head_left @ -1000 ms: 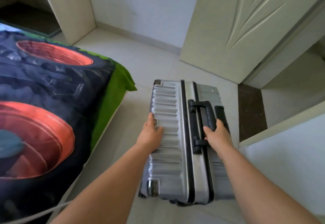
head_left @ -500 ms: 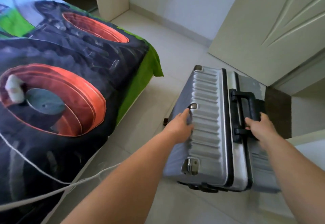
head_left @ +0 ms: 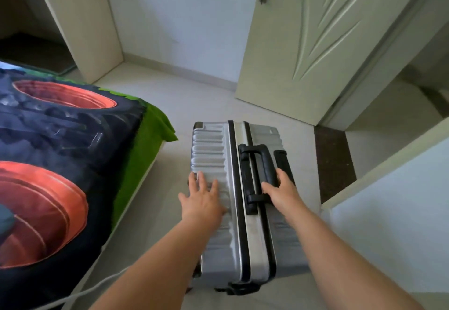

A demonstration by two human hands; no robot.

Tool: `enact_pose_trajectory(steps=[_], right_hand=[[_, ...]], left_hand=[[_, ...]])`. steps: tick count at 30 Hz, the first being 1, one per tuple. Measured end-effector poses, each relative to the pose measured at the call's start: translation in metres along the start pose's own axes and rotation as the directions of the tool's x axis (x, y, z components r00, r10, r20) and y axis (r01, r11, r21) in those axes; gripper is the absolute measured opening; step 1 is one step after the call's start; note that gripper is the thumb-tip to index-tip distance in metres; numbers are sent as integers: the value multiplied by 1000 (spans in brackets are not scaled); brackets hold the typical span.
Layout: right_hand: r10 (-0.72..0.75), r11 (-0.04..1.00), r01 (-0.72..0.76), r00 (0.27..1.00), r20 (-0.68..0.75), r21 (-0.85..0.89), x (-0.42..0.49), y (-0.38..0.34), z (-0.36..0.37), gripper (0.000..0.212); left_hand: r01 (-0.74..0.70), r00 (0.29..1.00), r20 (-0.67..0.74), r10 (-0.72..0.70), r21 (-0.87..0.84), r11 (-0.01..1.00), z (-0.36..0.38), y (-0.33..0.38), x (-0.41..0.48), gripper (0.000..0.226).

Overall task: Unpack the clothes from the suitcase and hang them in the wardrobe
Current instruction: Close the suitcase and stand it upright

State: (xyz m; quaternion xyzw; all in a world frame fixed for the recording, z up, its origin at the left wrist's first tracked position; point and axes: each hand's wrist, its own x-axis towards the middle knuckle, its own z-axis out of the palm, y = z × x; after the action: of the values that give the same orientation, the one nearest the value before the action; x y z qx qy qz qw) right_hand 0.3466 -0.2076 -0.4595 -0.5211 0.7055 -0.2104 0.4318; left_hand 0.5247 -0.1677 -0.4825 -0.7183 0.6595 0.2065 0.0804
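Nothing is unpacked yet: the closed suitcase (head_left: 220, 251) is stood just right of the bed (head_left: 60, 139). Its handle (head_left: 255, 161) is gripped by the right hand (head_left: 283, 194); the left hand (head_left: 202, 201) is laid flat on it.

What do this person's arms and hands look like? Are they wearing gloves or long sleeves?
No gloves: the left hand and right hand are bare. The left forearm and right forearm are bare too, with no sleeve reaching into view. No watch, bracelet or ring shows, though the fingers are a little blurred.
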Motion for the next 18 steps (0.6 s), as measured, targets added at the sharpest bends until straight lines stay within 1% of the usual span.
enact_pose_trajectory(steps=[2, 3, 5, 7, 10, 13, 18], right_hand=[[-131, 965, 112, 989, -63, -235, -13, 20, -3, 69], [-190, 933, 160, 980, -63, -321, -18, 32, -3, 73], [-241, 871, 219, 971, 7, -439, -27, 53, -2, 82], [-216, 806, 237, 971, 104, -543, -28, 63, -3, 85], [-167, 775, 228, 974, 156, -589, -21, 55, -6, 85], [-137, 758, 237, 969, 207, -608, -4, 46, -7, 85], [-147, 717, 278, 957, 251, -640, 48, 30, -16, 83]], left_hand=[[4, 1000, -28, -3, 45, 999, 0, 12, -7, 74], [-7, 999, -34, 8, 33, 999, 3, 17, -10, 72], [-35, 999, -20, 34, -8, 999, 8, 23, -15, 65], [-33, 999, 16, 33, -1, 999, 8, 25, -14, 65], [-14, 998, 57, 13, 5, 1000, 2, 20, -5, 68], [-7, 998, 66, 5, 37, 999, -3, 21, 9, 72], [27, 1000, 16, -27, -24, 999, -15, 27, 51, 68]])
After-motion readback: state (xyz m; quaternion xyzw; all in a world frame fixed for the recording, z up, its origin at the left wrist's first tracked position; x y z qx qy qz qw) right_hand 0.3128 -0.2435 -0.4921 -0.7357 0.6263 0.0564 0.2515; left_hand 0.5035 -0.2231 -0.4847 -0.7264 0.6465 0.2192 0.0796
